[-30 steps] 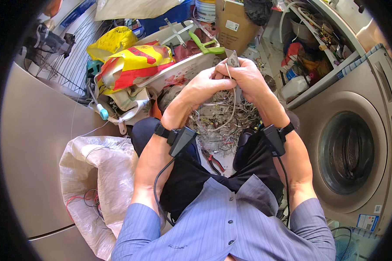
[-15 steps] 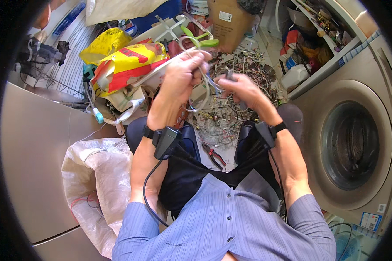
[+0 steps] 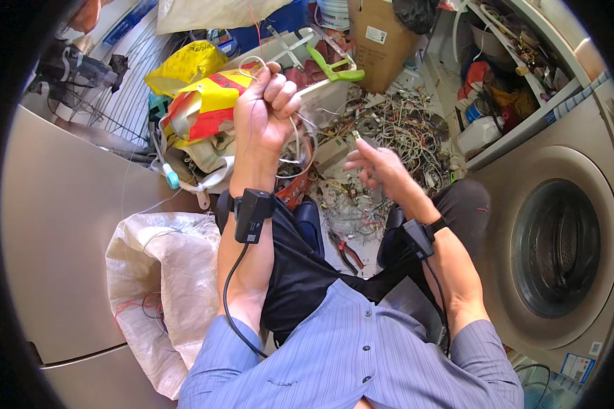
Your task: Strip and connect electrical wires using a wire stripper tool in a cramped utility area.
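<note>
My left hand (image 3: 271, 99) is raised, with its fingers curled round a white cable (image 3: 299, 140). A loop of the cable stands above the fist, and more of it hangs below. Thin coloured wires stick out near the thumb. To the right and lower, my right hand (image 3: 383, 169) has its fingers apart over the heap. Just past its thumb tip shows a small metal connector (image 3: 356, 135); I cannot tell whether it touches the thumb. Below both hands lies a pile of cut cables and connectors (image 3: 406, 129) on the floor. Red-and-black pliers (image 3: 346, 252) lie between my feet.
An open white woven sack (image 3: 191, 273) stands at my left, beside a metallic-coloured cabinet front (image 3: 82, 238). Yellow-and-red plastic bags (image 3: 208, 102) and a green-handled item (image 3: 334, 65) are ahead. A cardboard box (image 3: 382, 48) stands behind the pile. A washing machine (image 3: 484, 163) is at my right.
My left hand has moved left, still gripping the white cable. My right hand has moved lower and spread its fingers; the dark thing in it before no longer shows there.
</note>
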The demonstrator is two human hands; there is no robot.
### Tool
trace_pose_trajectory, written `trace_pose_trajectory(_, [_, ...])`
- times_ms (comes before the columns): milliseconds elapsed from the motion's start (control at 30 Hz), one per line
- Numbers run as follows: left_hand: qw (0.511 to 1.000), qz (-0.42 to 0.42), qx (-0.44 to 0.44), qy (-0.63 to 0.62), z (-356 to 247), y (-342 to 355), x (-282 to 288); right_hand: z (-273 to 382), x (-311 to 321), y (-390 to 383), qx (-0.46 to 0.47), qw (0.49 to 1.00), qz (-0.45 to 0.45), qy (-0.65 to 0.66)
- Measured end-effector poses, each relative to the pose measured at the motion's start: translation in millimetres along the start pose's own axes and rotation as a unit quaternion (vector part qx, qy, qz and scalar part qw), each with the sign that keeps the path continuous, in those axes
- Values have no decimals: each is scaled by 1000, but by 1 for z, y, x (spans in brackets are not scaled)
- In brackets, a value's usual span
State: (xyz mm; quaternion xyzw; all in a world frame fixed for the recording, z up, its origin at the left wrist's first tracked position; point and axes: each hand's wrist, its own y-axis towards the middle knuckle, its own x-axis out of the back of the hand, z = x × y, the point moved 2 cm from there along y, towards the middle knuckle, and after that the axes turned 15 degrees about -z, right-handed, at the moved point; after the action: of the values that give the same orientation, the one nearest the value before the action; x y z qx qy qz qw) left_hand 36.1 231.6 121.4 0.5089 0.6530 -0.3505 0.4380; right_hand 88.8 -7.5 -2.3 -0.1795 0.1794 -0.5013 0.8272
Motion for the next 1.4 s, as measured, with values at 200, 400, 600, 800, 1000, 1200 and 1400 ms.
trace_pose_trajectory(200, [994,17,92,-58,28,-3,-11,15,-35,5,84,996,7,8])
trace_pose_trajectory(400, [967,-150,-43,200,36,-2,9,58,-43,-2,131,988,-2,78])
trace_pose_trajectory(600, [930,-205,-41,301,62,2,19,90,-54,-12,249,968,-16,-1])
trace_pose_trajectory(800, [881,-224,-147,390,43,19,33,87,-65,-18,303,952,-23,-25])
trace_pose_trajectory(1000, [889,-200,-65,406,-5,55,36,89,-13,-1,306,944,-36,-121])
trace_pose_trajectory(1200, [893,-124,-11,432,10,94,115,91,16,19,254,959,-114,-59])
trace_pose_trajectory(1400, [683,-158,80,709,18,86,305,108,65,28,321,923,-202,-69])
